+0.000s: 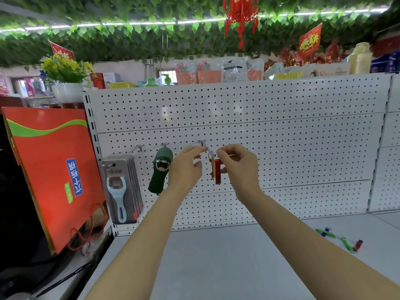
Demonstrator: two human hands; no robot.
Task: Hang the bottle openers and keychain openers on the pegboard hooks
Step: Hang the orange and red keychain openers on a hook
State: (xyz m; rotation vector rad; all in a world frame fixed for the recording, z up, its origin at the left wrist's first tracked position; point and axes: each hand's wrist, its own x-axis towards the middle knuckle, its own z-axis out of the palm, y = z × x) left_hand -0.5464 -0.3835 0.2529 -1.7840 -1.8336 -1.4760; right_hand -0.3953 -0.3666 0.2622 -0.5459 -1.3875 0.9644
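While both hands work at the third hook [203, 145] of the white pegboard [281, 135], the step in hand looks to be threading keychain openers onto it: an orange keychain opener [213, 168] and a red keychain opener [218, 171] dangle side by side just below the hook's tip, between the two hands. The right hand [239, 167] pinches thumb and forefinger narrowly at the top of the pair, near the small ring [212, 154] they hang from, though whether the fingers actually grip the ring or only steady it is too fine to tell. The left hand [186, 167] has its fingertips at the hook's wire, loosely curled; it seems to brace the hook rather than hold an opener, and I cannot tell for sure that it grips anything. To the left, a dark green bottle opener [161, 169] already hangs on the second hook [165, 145], a stack of carded blue-handled openers [121, 189] hangs from a lower hook at the board's edge, and the first hook [137, 147] above that stack is bare. On the grey shelf [216, 256] well to the right lie more keychain openers [339, 240], green ones and a red one, still to be hung. The next move calls for sliding the ring fully back along the wire so it sits behind the upturned tip, then releasing gently so the openers do not swing off, and reaching right for the loose ones.
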